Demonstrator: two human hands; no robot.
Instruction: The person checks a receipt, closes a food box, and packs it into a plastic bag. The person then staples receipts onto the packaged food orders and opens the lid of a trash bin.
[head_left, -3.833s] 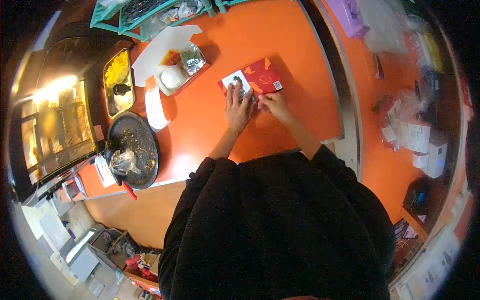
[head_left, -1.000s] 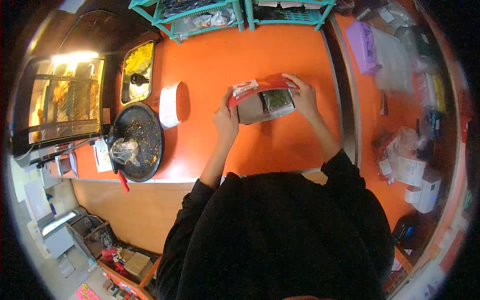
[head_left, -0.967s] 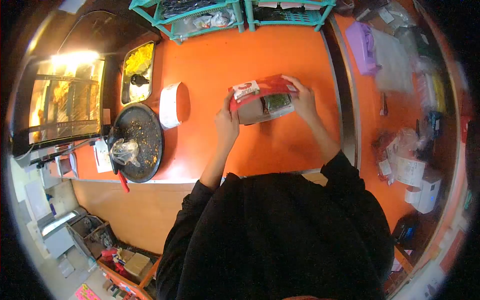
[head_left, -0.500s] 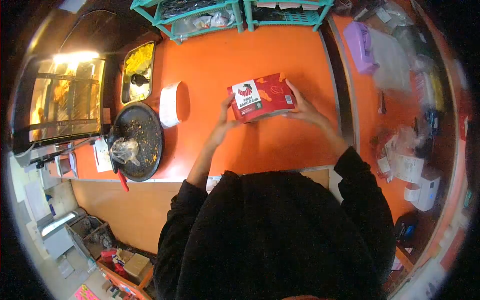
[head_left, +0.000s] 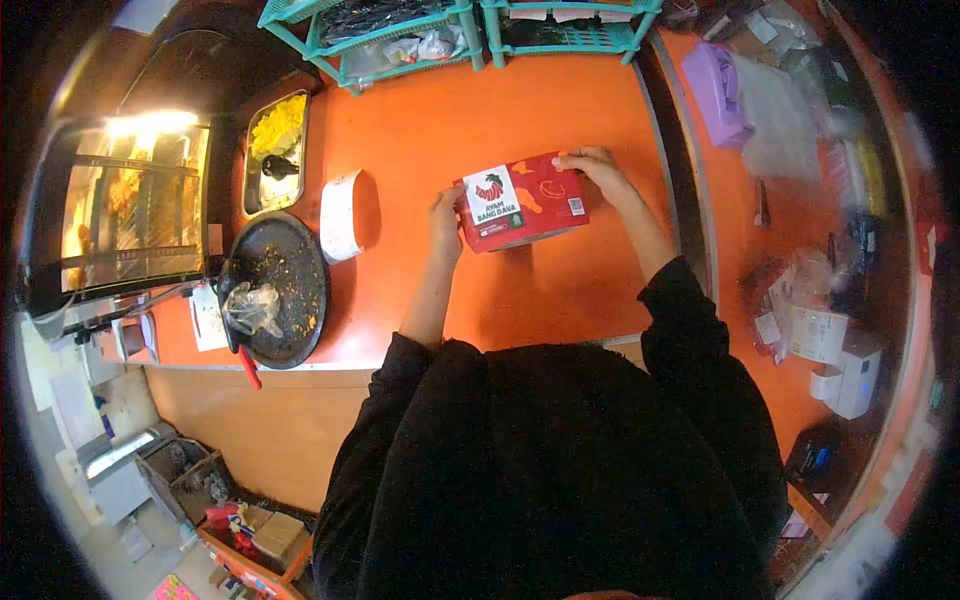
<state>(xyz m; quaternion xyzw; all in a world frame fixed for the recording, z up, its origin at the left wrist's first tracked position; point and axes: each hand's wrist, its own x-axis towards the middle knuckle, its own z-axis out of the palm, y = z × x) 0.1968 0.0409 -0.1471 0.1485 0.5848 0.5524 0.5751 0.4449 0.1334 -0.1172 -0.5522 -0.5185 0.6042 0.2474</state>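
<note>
A red printed cardboard food box [head_left: 540,205] with a white label panel is held over the orange counter, its printed side facing up toward me. My left hand [head_left: 446,224] grips the box's left end, with the thumb along the near edge and part of the fingers hidden. At the upper right corner, my right hand [head_left: 600,172] is closed on the far edge, fingertips resting on the cardboard. A shadow falls on the counter below the box.
Left of the box, a white paper sleeve [head_left: 341,216] stands near a dark round board [head_left: 302,335] bearing crumbs and a crumpled plastic bag [head_left: 253,308]. Beyond are a metal tray [head_left: 250,200], a lit display cabinet [head_left: 130,275] and teal racks [head_left: 490,35]. A small white printer [head_left: 858,380] sits right.
My right hand has moved from the box's right end up to its far right corner. My left hand keeps its hold at the left end, and the box has tilted slightly.
</note>
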